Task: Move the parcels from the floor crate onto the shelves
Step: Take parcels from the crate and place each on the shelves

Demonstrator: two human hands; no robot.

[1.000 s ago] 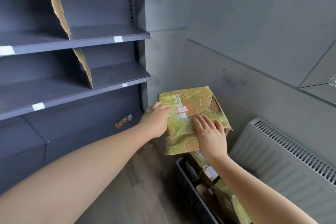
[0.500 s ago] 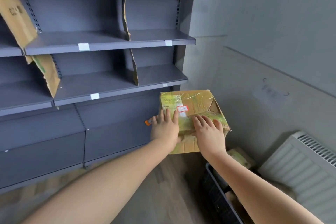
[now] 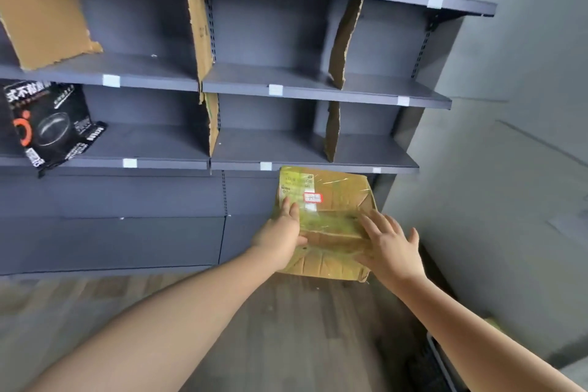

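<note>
We see one person's two bare arms reaching toward grey metal shelves (image 3: 152, 68), three levels of which are in view. Far to the left of the left hand and higher up, one black printed box (image 3: 47, 124) leans on the lowest level. Ragged cardboard dividers (image 3: 197, 29) stand upright on the boards, most likely to split them into bays. We count three on the middle level and two on the lowest, with two more cut off at the top edge. The left hand (image 3: 280, 239) lies against the near left part of the one parcel (image 3: 331, 194) in view, fingers straight along its top. This parcel is a worn brown carton wrapped in yellowish tape, with a small red-edged sticker on top. It hangs between the hands in the air, its far edge just below the lip of the lowest board (image 3: 366, 149) and not yet resting on it. The right hand (image 3: 391, 248) presses flat on the near right part, fingers spread wide. We judge that the two flat hands squeeze the soft carton from both sides to keep it level as it goes up to the right-hand bay. Below the right forearm, one dark corner of the floor crate (image 3: 440, 366) shows. We cannot tell what it holds.
</note>
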